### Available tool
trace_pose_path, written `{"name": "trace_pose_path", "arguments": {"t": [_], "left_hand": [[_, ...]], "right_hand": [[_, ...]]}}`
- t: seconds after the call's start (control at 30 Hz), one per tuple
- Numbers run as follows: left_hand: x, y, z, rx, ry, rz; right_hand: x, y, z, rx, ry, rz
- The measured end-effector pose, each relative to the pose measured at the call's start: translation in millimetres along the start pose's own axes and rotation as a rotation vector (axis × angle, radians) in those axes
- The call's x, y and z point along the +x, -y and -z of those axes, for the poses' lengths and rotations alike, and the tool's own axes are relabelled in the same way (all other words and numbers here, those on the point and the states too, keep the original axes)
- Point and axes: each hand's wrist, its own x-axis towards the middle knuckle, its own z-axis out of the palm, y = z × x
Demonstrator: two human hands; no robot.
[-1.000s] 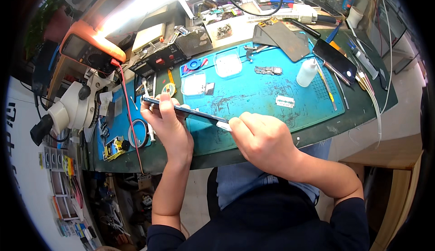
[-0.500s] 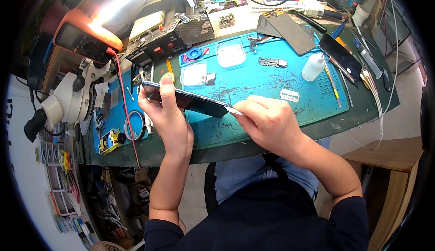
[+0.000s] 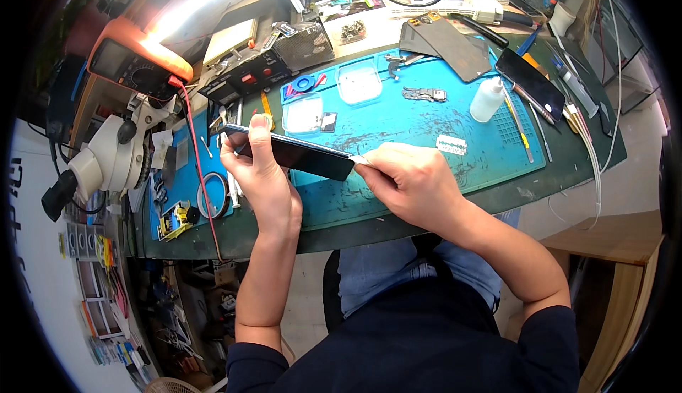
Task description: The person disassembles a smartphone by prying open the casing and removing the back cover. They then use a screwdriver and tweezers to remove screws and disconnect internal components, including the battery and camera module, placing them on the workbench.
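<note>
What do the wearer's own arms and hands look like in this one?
The left hand and right hand are ungloved, with no watch or bracelet showing at the wrists. Both forearms are bare. The left sleeve and right sleeve are short, plain and very dark, navy or black, with no visible markings.
</note>
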Motion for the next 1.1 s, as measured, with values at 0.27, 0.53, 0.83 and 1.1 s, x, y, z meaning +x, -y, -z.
{"name": "trace_pose_path", "arguments": {"t": [0.27,0.53,0.83,1.1], "left_hand": [[-0.8,-0.5,-2.0,-0.008,0.005,-0.008],[0.5,-7.1,-6.0,-0.019,0.058,0.062],[-31.8,-25.6,-7.7,-0.037,0.132,0.249],[-49.9,-11.9,0.4,0.523,0.52,-0.135]], "right_hand": [[-1.8,-5.2,-5.1,0.031,0.001,0.004],[1.3,-5.3,-1.3,0.056,0.065,-0.055],[-6.5,6.0,36.4,-0.035,-0.109,0.071],[-33.5,6.7,79.0,-0.029,-0.044,-0.13]]}}
